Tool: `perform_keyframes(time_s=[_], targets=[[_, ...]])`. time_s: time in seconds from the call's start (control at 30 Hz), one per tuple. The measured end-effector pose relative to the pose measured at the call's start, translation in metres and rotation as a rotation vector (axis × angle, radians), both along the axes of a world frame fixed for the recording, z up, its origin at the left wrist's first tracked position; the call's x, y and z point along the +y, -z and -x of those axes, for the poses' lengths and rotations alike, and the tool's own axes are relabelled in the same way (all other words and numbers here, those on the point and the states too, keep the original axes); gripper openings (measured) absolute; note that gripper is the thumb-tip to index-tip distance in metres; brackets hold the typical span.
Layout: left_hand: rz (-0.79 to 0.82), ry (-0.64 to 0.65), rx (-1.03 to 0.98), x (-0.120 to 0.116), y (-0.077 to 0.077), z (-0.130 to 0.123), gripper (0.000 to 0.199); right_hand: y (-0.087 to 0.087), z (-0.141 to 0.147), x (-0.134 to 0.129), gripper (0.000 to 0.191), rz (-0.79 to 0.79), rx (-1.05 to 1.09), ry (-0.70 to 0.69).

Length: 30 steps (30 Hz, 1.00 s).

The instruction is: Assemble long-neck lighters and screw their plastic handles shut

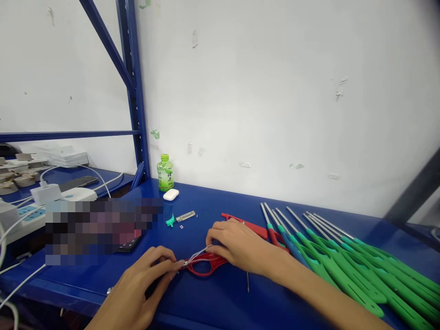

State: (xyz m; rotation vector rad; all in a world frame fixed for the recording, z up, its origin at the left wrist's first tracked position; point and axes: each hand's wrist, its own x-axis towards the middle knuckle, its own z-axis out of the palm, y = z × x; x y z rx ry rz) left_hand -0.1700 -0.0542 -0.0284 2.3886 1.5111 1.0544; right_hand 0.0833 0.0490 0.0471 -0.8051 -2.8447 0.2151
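Note:
Low at the table's middle lies a red lighter casing (203, 271) with a looped opening at its handle. My left hand (146, 277) is closed, thumb and fingers pinching the casing's narrow front end. From that end a thin pale wire (197, 253) runs to my right hand (237, 243), whose thumb and forefinger pinch it above the casing. Part of the casing is hidden under my right hand. Behind that hand lies another red casing piece (255, 227). A thin metal screwdriver shaft (248, 282) shows below my right wrist.
Several green long-necked lighters (343, 256) lie at right. A teal trigger piece with a clear-and-metal part (180, 219) lies farther back, near a white case (171, 195) and a green tea bottle (165, 174). Power strips with cables (30, 215) and a blue rack post (135, 91) stand left.

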Motion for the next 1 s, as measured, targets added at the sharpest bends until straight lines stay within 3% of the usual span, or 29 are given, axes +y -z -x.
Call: perform_keyframes(time_s=[0.2,0.53,0.67,0.87,1.0], targets=[[-0.008,-0.029,0.01,-0.002,-0.005,-0.002,0.028,-0.006,-0.004,-0.005,0.011,0.246,0.21,0.045],[-0.079,-0.004,0.105,0.002,-0.002,0.005,0.024,0.012,-0.017,-0.009,0.012,0.47,0.38,0.024],[-0.113,-0.023,0.157,0.002,-0.001,0.007,0.025,0.016,-0.022,-0.013,0.012,0.409,0.383,0.039],[-0.158,-0.082,0.253,0.001,0.002,0.004,0.026,0.024,-0.019,-0.018,0.014,0.455,0.467,0.085],[-0.244,-0.113,0.287,0.002,-0.008,0.004,0.028,0.029,-0.018,-0.019,0.016,0.377,0.465,0.106]])
